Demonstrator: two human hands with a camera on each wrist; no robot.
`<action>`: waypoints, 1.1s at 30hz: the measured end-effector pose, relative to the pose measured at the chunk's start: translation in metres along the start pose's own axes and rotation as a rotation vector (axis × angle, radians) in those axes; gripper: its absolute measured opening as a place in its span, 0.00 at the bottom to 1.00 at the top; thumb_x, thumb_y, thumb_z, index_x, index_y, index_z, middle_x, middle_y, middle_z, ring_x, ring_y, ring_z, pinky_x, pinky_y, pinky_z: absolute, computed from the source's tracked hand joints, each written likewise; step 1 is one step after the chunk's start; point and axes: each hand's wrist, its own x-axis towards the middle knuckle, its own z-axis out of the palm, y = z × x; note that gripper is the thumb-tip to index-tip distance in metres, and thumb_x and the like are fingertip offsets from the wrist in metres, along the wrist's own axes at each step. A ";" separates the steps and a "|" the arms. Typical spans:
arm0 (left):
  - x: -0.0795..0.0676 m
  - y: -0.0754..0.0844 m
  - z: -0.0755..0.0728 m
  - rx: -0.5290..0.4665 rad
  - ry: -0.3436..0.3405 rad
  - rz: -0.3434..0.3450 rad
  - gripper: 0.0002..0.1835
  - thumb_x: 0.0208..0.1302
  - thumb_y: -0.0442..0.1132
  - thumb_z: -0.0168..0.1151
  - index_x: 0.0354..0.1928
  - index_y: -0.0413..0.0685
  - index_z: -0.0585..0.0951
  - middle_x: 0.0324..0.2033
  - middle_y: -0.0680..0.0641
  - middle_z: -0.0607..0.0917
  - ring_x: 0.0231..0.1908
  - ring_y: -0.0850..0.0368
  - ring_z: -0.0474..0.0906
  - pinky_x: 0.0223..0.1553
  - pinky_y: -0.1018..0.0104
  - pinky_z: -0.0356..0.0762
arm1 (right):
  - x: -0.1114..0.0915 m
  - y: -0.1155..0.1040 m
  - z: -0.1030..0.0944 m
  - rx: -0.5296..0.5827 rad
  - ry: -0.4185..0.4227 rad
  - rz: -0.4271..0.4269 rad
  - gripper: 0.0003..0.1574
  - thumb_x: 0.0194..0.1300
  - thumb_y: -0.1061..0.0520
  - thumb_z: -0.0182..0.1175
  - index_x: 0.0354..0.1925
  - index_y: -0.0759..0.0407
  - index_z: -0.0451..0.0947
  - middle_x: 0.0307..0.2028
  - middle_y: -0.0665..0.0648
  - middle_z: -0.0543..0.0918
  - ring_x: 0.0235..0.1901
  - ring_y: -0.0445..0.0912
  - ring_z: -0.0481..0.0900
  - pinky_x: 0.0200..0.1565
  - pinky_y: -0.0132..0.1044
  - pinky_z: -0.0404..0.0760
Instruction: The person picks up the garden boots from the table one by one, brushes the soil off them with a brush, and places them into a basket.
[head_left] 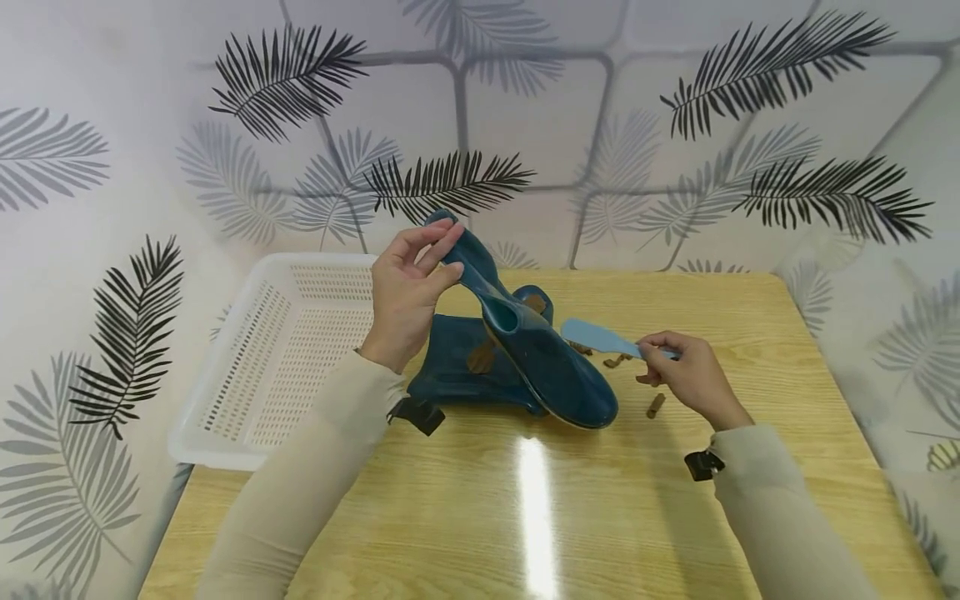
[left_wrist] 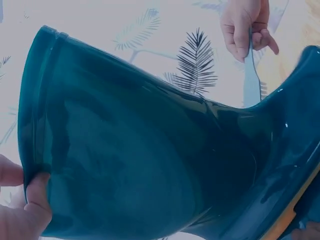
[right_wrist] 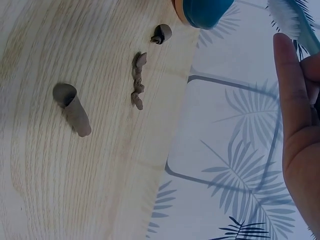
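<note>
Boot (head_left: 558, 367) tilts toe-down above a wood-grain worktop (head_left: 360, 517), its shaft raised by a left hand (head_left: 408, 292) that pinches the rim between thumb and fingers. Opposite, a right hand (head_left: 686, 375) curls its fingers around the handle of a pale blue brush (head_left: 592, 335), the head just beside the boot; whether the bristles touch the rubber cannot be told from these angles. A second boot (head_left: 450, 342) lies beneath the first, a brown patch (head_left: 482, 358) on its shaft. Brown scraps (right_wrist: 138, 82) and a rolled brown piece (right_wrist: 75, 110) lie near the brush and right hand, with a white basket (head_left: 225, 457) at the left. The step in hand appears to be brushing dirt from the raised boot, with the lower one seemingly yet to be cleaned. The next move likely calls for a steady pinch on the rim, any soiled face turned toward the bristles, and short strokes directed away from the boot below.
</note>
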 end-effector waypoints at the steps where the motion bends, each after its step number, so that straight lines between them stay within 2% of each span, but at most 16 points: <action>1: 0.000 0.001 0.001 0.003 0.009 0.000 0.23 0.58 0.10 0.53 0.42 0.46 0.77 0.59 0.39 0.75 0.64 0.47 0.73 0.38 0.72 0.80 | -0.001 0.000 -0.001 0.000 -0.001 -0.001 0.22 0.78 0.55 0.53 0.54 0.74 0.76 0.27 0.64 0.78 0.26 0.44 0.82 0.40 0.39 0.86; 8: 0.004 0.012 0.004 -0.002 0.063 0.019 0.24 0.56 0.08 0.51 0.40 0.45 0.76 0.61 0.38 0.74 0.64 0.47 0.73 0.38 0.72 0.82 | -0.004 0.003 -0.002 0.001 0.006 -0.006 0.22 0.78 0.54 0.52 0.55 0.73 0.76 0.27 0.64 0.78 0.26 0.44 0.81 0.40 0.41 0.86; 18: 0.006 0.027 0.012 -0.039 0.084 0.074 0.24 0.55 0.07 0.50 0.37 0.45 0.77 0.60 0.37 0.74 0.64 0.46 0.74 0.33 0.75 0.78 | -0.004 0.004 0.002 0.024 0.010 0.004 0.21 0.77 0.55 0.53 0.54 0.74 0.76 0.28 0.65 0.78 0.27 0.44 0.83 0.39 0.37 0.86; 25: -0.001 0.039 0.016 -0.144 0.070 0.081 0.24 0.56 0.07 0.49 0.35 0.44 0.78 0.61 0.36 0.73 0.64 0.45 0.73 0.31 0.75 0.78 | -0.004 0.005 0.005 0.050 0.000 0.019 0.21 0.77 0.55 0.53 0.54 0.74 0.75 0.28 0.65 0.78 0.27 0.44 0.83 0.39 0.37 0.85; 33: -0.001 0.066 0.013 -0.194 0.043 0.132 0.25 0.56 0.06 0.48 0.34 0.45 0.79 0.60 0.37 0.75 0.65 0.43 0.72 0.38 0.71 0.83 | -0.004 0.009 0.008 0.068 -0.009 0.007 0.21 0.77 0.55 0.54 0.53 0.75 0.75 0.28 0.65 0.79 0.27 0.44 0.82 0.40 0.39 0.86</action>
